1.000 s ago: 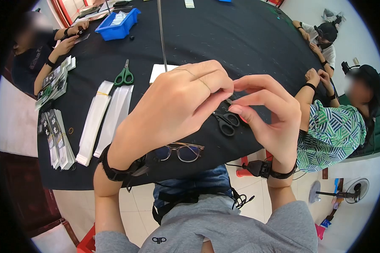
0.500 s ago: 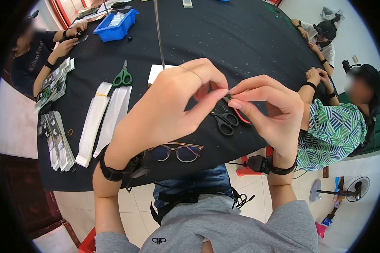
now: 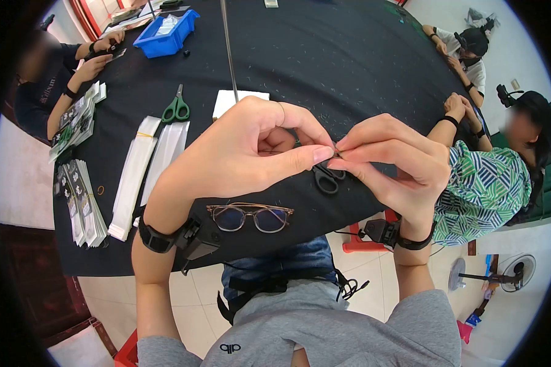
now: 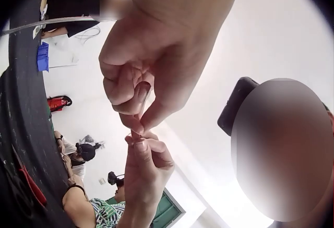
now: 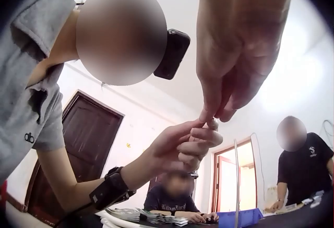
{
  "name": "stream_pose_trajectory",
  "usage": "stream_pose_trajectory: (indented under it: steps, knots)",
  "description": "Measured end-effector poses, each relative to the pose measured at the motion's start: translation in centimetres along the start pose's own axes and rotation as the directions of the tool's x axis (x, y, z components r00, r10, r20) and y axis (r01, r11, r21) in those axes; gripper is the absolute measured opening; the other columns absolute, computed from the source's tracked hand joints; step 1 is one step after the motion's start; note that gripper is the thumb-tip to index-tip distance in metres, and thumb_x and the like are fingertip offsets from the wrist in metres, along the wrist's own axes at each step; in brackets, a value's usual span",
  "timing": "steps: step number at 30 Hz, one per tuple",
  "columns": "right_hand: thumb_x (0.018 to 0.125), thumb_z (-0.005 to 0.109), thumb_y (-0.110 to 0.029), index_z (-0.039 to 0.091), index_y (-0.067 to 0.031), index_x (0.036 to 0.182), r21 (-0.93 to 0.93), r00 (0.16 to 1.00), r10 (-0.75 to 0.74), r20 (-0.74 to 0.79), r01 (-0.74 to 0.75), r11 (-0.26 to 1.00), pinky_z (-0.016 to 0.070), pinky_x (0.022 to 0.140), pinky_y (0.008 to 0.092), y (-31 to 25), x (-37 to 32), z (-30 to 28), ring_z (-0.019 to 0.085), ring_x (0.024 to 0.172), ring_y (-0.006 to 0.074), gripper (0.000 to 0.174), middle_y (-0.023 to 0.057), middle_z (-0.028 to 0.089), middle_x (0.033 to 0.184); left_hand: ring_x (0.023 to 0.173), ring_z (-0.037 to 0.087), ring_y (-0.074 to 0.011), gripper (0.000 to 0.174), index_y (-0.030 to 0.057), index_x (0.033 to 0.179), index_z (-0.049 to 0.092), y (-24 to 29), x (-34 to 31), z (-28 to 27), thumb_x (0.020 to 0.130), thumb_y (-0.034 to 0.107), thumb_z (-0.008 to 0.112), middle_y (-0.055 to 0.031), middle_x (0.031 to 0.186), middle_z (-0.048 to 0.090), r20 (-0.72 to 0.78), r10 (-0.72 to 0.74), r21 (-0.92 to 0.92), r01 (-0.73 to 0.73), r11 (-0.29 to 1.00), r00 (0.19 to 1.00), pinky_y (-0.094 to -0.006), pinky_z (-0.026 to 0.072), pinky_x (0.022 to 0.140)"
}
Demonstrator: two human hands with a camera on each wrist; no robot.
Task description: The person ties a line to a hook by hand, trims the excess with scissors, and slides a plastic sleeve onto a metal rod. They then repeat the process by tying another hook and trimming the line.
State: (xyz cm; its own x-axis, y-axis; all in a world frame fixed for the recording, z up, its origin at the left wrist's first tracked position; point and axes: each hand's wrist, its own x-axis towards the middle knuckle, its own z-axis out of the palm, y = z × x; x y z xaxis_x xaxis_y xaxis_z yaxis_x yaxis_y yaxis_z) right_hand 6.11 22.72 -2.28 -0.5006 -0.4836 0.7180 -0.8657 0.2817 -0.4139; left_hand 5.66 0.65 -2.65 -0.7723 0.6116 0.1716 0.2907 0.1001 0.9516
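In the head view my left hand [image 3: 245,153] and right hand [image 3: 404,162] meet above the table, fingertips against fingertips. Both pinch a tiny dark, thin piece [image 3: 337,155] between thumb and forefinger; it is mostly hidden and I cannot tell its kind. A fine thread-like line [image 3: 282,113] crosses the left hand near the knuckles. Seen from the left wrist, the left fingers [image 4: 136,121] point down onto the right fingertips [image 4: 140,145]. Black-handled scissors [image 3: 327,179] lie under the fingertips, partly covered. Eyeglasses [image 3: 269,221] rest below the left hand.
Long white sleeves [image 3: 132,180], green scissors [image 3: 176,110] and stacked printed packets [image 3: 86,205] lie on the left. A thin metal rod [image 3: 228,49] rises by a white block [image 3: 251,96]. Behind stands a blue bin [image 3: 165,47]. Other people sit around the black-covered table [image 3: 324,67].
The left hand has rolled over so its thumb and curled fingers show. Both hands have shifted slightly, fingertips still together. The red handle seen beside the scissors is now hidden in the head view.
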Motion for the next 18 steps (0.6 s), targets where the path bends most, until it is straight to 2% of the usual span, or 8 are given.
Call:
stream_pose_trajectory:
  steps: [6,12,15,17,18]
  knots:
    - [0.064,0.079,-0.002,0.068,-0.0008,0.074,-0.016,0.998,-0.049,0.026,0.049,0.999,0.0499,0.056,0.0253,0.3,0.1,-0.1,0.063,0.067,0.0172,0.015,0.0069,0.066,0.077,0.062,0.056,-0.0011,0.012,-0.0033,0.093,0.067,-0.9,0.0,0.2,0.088,0.008,0.066,-0.0036,0.072,0.066,-0.012,-0.027,-0.023,0.027,0.999,1.000,-0.0151,0.0388,0.051]
    - [0.065,0.078,-0.002,0.067,-0.0009,0.073,-0.031,0.995,-0.094,0.029,0.095,0.995,0.0499,0.058,0.0254,0.6,0.4,-0.1,0.063,0.069,0.0184,0.014,0.0076,0.066,0.077,0.060,0.055,-0.0013,0.010,-0.0026,0.092,0.070,0.0,-0.1,0.3,0.086,0.006,0.068,-0.0046,0.073,0.067,-0.032,-0.029,0.057,0.031,0.998,0.999,-0.0161,0.0370,0.050]
    - [0.065,0.079,-0.003,0.068,-0.0012,0.075,-0.058,0.990,-0.139,-0.025,0.137,0.989,0.0498,0.059,0.0253,0.7,0.5,0.0,0.063,0.071,0.0183,0.015,0.0086,0.066,0.082,0.059,0.055,-0.0016,0.010,-0.0022,0.093,0.070,-0.2,-0.1,0.8,0.086,0.004,0.067,-0.0041,0.073,0.067,-0.119,0.004,0.045,0.001,0.999,0.993,-0.0166,0.0367,0.050]
    - [0.063,0.082,-0.006,0.068,-0.0015,0.081,-0.135,0.991,-0.082,-0.101,0.068,0.989,0.0508,0.063,0.0265,0.4,0.6,0.1,0.064,0.076,0.0190,0.023,0.0095,0.067,0.090,0.060,0.056,-0.0028,0.010,-0.0022,0.094,0.069,-0.2,-0.1,1.1,0.086,0.001,0.066,-0.0042,0.073,0.066,-0.235,0.040,0.023,-0.036,0.999,0.971,-0.0167,0.0377,0.051]
    - [0.063,0.082,-0.006,0.068,-0.0015,0.081,-0.137,0.991,-0.084,-0.102,0.069,0.988,0.0508,0.063,0.0265,0.5,0.4,0.3,0.064,0.076,0.0190,0.023,0.0095,0.067,0.090,0.060,0.056,-0.0028,0.010,-0.0022,0.094,0.069,-0.2,-0.2,1.2,0.086,0.001,0.066,-0.0042,0.073,0.066,-0.235,0.043,0.024,-0.039,0.999,0.971,-0.0167,0.0377,0.051]
